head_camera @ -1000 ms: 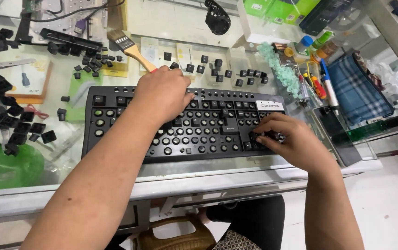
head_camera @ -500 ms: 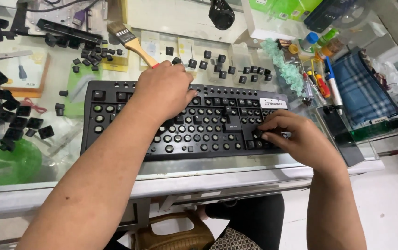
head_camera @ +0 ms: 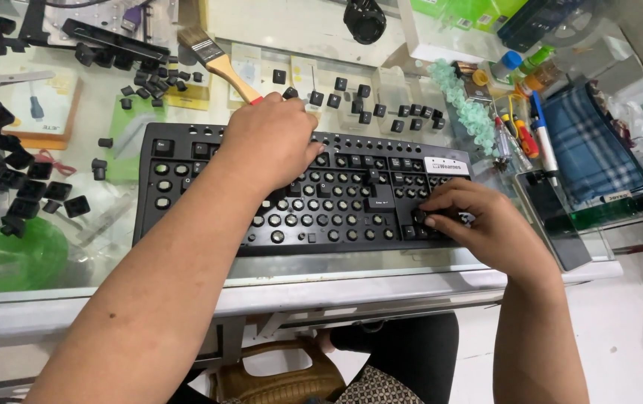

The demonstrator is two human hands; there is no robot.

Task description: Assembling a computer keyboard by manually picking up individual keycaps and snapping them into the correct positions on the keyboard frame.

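A black keyboard (head_camera: 321,217) lies on a glass table; most of its keycaps are off and the round switch posts show. My left hand (head_camera: 273,142) rests on the keyboard's upper middle with its fingers curled, pressing it down. My right hand (head_camera: 486,224) is at the keyboard's lower right, its fingertips pinched around a black keycap (head_camera: 420,217) in the bottom rows. A few keycaps still sit in the middle right of the board.
Loose black keycaps (head_camera: 359,101) lie behind the keyboard, with more piled at the left (head_camera: 7,179). A paintbrush (head_camera: 220,63) lies at the back. To the right are a dark phone (head_camera: 553,217), pens (head_camera: 542,138) and a plaid pouch (head_camera: 591,146). A green dish (head_camera: 7,258) sits front left.
My right hand has crept slightly left along the lower right keys. My left hand stays on the keyboard's top. The view has shifted a little.
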